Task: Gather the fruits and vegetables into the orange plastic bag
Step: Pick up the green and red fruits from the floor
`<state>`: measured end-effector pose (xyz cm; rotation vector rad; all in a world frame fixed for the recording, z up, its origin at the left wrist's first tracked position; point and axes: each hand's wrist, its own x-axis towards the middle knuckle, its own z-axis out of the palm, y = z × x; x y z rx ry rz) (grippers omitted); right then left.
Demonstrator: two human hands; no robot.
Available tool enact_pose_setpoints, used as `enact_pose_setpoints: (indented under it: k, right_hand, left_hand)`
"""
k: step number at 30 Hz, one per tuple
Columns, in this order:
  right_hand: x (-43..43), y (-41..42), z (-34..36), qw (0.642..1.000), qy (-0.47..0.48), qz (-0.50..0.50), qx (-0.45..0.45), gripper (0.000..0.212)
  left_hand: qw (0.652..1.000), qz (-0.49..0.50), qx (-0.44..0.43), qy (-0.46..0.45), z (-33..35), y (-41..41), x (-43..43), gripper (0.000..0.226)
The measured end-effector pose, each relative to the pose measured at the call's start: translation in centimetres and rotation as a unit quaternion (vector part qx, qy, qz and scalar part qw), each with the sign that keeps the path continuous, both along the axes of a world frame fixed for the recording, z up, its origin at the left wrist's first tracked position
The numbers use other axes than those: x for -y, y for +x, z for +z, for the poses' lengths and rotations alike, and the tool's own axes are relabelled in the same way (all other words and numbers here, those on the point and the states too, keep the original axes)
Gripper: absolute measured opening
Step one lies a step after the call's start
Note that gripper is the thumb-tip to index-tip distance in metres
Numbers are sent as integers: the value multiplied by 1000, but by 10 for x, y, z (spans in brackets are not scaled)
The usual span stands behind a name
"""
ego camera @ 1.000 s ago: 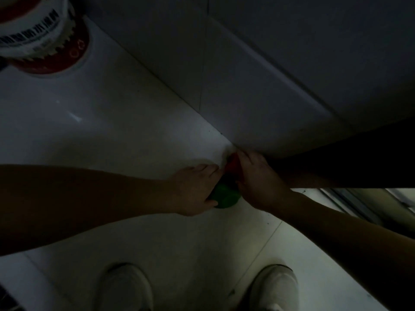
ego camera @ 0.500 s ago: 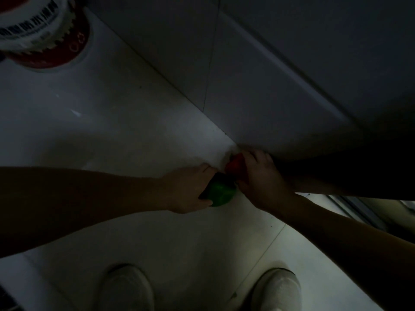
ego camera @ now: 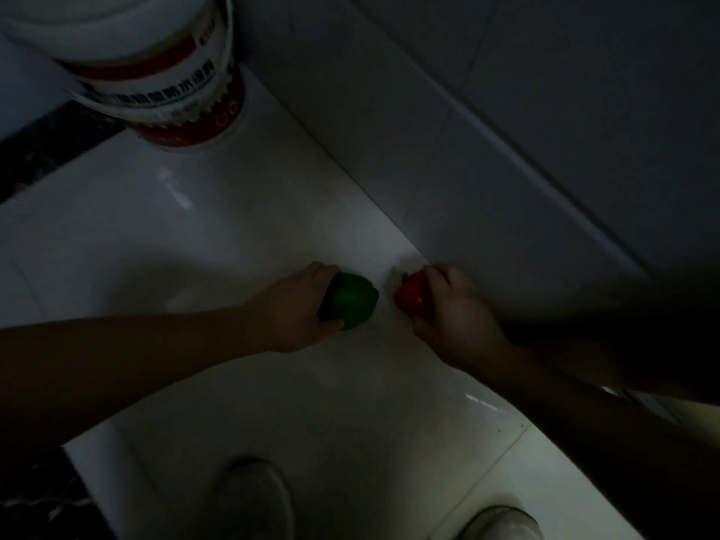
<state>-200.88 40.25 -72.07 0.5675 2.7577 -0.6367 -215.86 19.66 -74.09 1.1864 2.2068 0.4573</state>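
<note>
change: a second ago we saw both hands bunched together at the foot of the wall, the two items pressed close. Now the hands have drawn apart and a strip of bare floor shows between the items.
left hand: left hand (ego camera: 296, 309) is wrapped round the green vegetable (ego camera: 354, 302), fingers over its top and thumb under its near side. We read this as a firm grasp.
right hand: right hand (ego camera: 452, 309) is curled round the red vegetable (ego camera: 409, 296), which pokes out on the hand's left side.
items: green one is out on the floor (ego camera: 195, 247), red one just beside the wall (ego camera: 506, 150). They are near each other but not touching. In this dim light we cannot tell if either is lifted or still resting on the tiles.
bag: we see no orange plastic bag in view.
meaning for task: we judge both pickups secured, one item per hand. Nothing is bagged yet. Next need is to find the bag and carry both over.
risk: with both hands full, opening the bag mouth may be awkward.
other: bucket (ego camera: 163, 83) stands far left by the wall. One shoe (ego camera: 257, 496) shows at the bottom edge.
</note>
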Motion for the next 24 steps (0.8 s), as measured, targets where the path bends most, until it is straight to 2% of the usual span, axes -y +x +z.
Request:
enact_pose_setpoints:
  k: [6,13,18,24]
  right_hand:
    - [13,-41,17,999,1,42,-33,75]
    - [34,-67,50,998,-16,56,-10,78]
    - [49,-79,96,994,-22,109,-8,74]
    - [69,-83,179,991,-42,125,-16,68]
  left_hand:
    - [996,82,1,38,20,-15,21,70]
    - [986,158,-1,46,62,-29,45,78]
    - [974,222,23,24,112,-25,68,80]
    - [952,298,46,54,194,-14,88,77]
